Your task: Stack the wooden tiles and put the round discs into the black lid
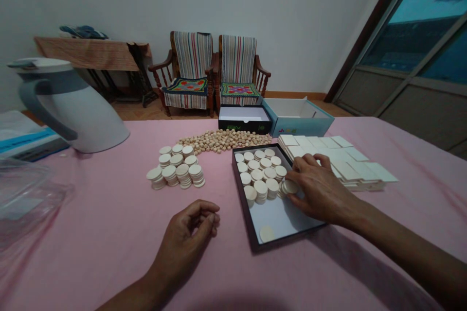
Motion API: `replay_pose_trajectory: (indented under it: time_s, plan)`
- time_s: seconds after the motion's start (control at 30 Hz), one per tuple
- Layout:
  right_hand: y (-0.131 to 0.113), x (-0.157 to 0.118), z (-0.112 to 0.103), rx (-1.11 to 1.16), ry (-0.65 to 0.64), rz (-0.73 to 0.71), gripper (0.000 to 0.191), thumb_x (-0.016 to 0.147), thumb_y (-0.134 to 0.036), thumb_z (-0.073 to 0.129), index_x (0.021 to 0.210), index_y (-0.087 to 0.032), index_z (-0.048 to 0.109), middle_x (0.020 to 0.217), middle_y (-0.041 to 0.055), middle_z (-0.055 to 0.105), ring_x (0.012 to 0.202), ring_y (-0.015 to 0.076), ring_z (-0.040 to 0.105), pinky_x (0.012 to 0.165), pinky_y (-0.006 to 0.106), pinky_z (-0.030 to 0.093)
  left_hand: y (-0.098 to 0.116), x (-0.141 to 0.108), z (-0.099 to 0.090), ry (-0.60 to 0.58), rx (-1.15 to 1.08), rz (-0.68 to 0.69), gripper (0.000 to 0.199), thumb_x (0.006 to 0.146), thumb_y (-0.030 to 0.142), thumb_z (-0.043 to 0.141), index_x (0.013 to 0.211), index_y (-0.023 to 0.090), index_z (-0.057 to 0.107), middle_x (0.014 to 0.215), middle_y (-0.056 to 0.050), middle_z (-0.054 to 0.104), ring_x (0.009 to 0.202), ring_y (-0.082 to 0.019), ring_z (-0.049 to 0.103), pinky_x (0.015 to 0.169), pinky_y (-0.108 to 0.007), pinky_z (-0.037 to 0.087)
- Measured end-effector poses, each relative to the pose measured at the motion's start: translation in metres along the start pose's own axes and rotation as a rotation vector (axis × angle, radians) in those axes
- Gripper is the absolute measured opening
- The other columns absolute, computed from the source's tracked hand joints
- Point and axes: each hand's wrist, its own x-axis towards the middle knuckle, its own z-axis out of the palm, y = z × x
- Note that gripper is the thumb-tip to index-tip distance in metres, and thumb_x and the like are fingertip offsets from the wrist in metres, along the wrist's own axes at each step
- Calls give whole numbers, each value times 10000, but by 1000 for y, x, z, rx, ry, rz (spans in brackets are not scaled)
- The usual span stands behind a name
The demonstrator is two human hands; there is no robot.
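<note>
My right hand (316,188) grips a short stack of round wooden discs (290,186) by its sides, at the right edge of a shallow dark-rimmed box lid (245,214). Inside this white-lined tray, several more stacks of discs (260,189) stand in rows towards the far side. One loose disc (266,233) lies flat near the front left corner. On the pink cloth left of the tray rests my left hand (189,235), its fingers loosely curled and nothing visible in them. Beyond it stand several further disc stacks (176,169).
A heap of small wooden cubes (219,141) lies behind the tray. Piles of square wooden tiles (343,159) sit to its right. An open black box (244,119) and a light blue box (301,121) stand at the back. On the left are a white jug (82,112) and clear plastic packaging (27,204).
</note>
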Motion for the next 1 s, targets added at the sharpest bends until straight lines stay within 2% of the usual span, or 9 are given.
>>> replay_pose_trajectory:
  time_s: [0.4, 1.0]
  plan:
    - [1, 0, 3, 39, 9, -86, 77, 724, -248, 617, 773, -198, 649, 849, 70, 569, 885, 231, 481, 877, 440, 274, 2, 0, -1, -20, 42, 19, 192, 858, 327, 542, 907, 152, 603, 754, -50, 632, 668, -145, 571, 628, -259, 471]
    - [5, -2, 14, 55, 54, -120, 166, 732, -186, 629, 896, -209, 623, 905, 52, 622, 917, 227, 517, 871, 425, 259, 3, 0, -1, -21, 67, 15, 169, 852, 306, 537, 897, 166, 621, 747, -43, 636, 675, -150, 574, 619, -249, 470]
